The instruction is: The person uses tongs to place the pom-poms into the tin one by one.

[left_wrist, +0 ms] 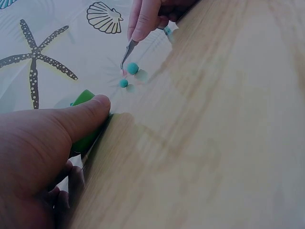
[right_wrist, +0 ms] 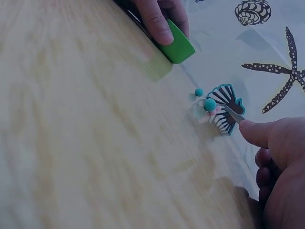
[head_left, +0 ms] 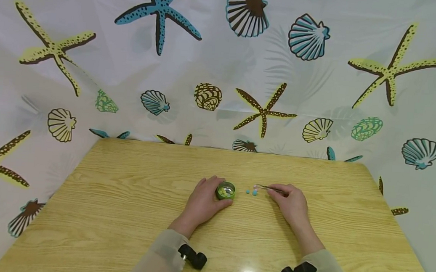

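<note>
My left hand (head_left: 202,203) curls around a small round green container (head_left: 226,198), thumb on the near side and fingers behind. Pale yellow-green bits lie inside its silvery bottom. With thumb and fingers my right hand (head_left: 293,204) pinches a pair of metal tweezers (head_left: 273,189), whose bent tips point left. Those tips are right at a small pink bead (right_wrist: 213,112), partly hidden in the right wrist view by a larger blue bead (right_wrist: 209,104). A smaller blue bead (right_wrist: 199,92) sits just to the left, between the container and the tweezers.
Both hands work over a light wooden table (head_left: 129,214). A white cloth (head_left: 215,60) printed with starfish and shells hangs behind and beside it. Each sleeve has a black camera mount (head_left: 193,256) at the wrist.
</note>
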Available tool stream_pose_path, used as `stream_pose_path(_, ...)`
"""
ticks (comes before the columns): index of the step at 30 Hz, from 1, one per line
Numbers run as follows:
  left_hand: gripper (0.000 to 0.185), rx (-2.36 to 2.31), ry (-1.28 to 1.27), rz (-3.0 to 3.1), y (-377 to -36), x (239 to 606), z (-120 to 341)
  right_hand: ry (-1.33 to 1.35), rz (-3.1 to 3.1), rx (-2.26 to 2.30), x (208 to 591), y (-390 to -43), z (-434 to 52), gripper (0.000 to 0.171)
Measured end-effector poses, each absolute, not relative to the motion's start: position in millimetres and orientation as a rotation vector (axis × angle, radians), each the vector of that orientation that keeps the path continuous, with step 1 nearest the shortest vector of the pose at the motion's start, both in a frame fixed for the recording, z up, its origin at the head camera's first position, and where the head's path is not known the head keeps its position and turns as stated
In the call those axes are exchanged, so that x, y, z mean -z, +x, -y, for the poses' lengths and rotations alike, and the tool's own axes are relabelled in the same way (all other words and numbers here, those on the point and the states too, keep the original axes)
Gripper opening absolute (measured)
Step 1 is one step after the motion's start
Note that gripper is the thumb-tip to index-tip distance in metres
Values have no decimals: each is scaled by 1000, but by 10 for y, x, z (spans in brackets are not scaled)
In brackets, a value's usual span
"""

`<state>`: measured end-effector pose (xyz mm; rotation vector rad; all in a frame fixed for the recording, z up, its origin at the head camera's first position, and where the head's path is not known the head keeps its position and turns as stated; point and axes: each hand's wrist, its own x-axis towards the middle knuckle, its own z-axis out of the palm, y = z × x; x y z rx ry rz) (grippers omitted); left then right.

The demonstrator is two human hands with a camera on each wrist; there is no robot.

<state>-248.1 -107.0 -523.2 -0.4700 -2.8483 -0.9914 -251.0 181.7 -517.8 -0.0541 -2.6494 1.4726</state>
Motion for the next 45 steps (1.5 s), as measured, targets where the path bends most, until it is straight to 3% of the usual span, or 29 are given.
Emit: stream_pose_path(45,68,1008,-468,2852,-2473,5229,1084,152,2546,-1625,5002,-2365,-1290,13)
